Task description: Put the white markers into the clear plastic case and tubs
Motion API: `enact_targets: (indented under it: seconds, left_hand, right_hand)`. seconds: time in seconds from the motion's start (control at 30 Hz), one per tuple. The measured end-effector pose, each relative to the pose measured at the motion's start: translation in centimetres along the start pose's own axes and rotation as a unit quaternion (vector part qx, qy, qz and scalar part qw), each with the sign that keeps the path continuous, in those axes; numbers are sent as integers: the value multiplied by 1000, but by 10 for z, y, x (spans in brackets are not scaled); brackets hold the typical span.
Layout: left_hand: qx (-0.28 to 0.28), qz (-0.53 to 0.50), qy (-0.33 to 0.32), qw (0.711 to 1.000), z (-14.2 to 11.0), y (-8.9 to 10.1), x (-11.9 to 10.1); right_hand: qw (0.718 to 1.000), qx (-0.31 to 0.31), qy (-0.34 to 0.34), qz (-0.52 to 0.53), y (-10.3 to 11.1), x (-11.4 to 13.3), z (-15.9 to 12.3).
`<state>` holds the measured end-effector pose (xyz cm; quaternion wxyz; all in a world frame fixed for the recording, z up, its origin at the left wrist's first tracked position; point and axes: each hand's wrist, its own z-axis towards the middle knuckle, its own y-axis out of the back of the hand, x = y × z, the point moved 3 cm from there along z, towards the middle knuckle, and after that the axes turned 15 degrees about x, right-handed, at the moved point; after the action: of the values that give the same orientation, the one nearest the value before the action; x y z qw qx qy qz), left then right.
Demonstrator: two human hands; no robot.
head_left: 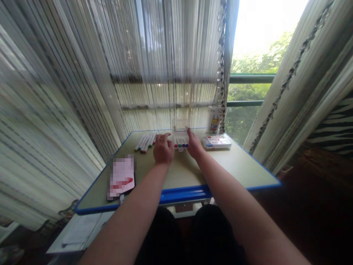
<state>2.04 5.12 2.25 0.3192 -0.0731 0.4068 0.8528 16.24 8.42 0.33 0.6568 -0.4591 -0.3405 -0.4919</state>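
An open clear plastic marker case [181,127] stands at the far middle of the table, its transparent lid raised. Inside lie several white markers [181,141] with coloured ends in pink, green and purple. My right hand [194,143] grips the case at its right side, thumb up along the edge. At the left side of the case is my left hand [163,149], back upward, a finger stretched toward the case; I see nothing held in it. Just left of that hand, several loose white markers [145,142] with coloured ends lie side by side, partly covered by it.
To the right lies a closed clear case of markers [216,141], and behind it stands another clear package [214,121] with a label. A phone-like device [121,176], blurred, with a cable rests at the left. The table [234,169] has a blue edge; striped curtains [165,55] hang behind.
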Motion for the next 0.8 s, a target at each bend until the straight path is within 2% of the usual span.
enact_targets:
  seconds: [0.07,0.13,0.33,0.53,0.7,0.8]
  left_hand:
    - [6,-11,51,999,4,-4,9]
    - [36,-27,77,996,7,-10,15]
    - [143,-30,82,986,7,-20,16]
    - [174,43,106,978,5,-19,17]
    - [247,169,145,943,7,-27,27]
    - [304,203,164,916,7,-34,31]
  right_hand:
    - [999,-13,-22,33,-1,-3,1]
    - [998,-6,-27,56,-3,-3,1]
    - [998,7,-29,53,-6,3,-5]
    - [998,4,-1,55,2,-10,2]
    - [998,8,-4,63,3,-14,5]
    - [998,2,-11,69,3,-14,4]
